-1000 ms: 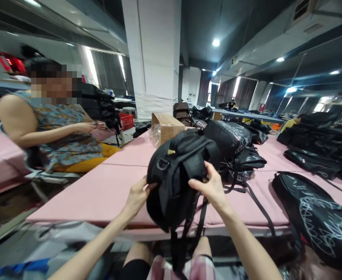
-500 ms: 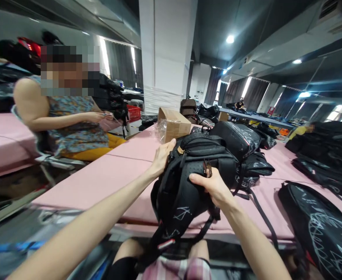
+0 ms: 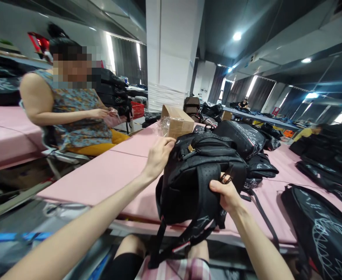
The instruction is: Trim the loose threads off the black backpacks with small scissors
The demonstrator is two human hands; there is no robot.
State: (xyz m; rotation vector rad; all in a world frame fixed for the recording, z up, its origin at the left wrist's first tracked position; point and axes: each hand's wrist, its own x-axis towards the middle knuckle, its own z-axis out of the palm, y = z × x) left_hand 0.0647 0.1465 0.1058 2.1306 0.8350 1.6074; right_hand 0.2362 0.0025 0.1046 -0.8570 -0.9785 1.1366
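Observation:
In front of me a black backpack [image 3: 180, 190] rests at the edge of the pink-covered table [image 3: 115, 175], its back panel and straps facing me. My left hand [image 3: 158, 157] grips the bag's upper left corner with bent fingers; some fingertips are hidden behind the fabric. Closed around a padded shoulder strap [image 3: 207, 182] is my right hand [image 3: 227, 194], thumb on the front of the strap. A small brown tag [image 3: 225, 179] shows beside that hand. Near the top of the bag is a gold-coloured piece [image 3: 191, 148]. Webbing ends dangle over the table edge towards my lap.
Behind the bag are a cardboard box [image 3: 178, 122] with clear plastic and more black bags [image 3: 238, 136]. A patterned black backpack [image 3: 319, 225] lies at the right, near a tall pile of bags [image 3: 331, 151]. Across the table's left side sits a person [image 3: 74, 112] handling something small.
The shoulder strap has been drawn to the right by my right hand, uncovering more of the back panel. My left hand stays at the bag's upper corner. The view has shifted slightly.

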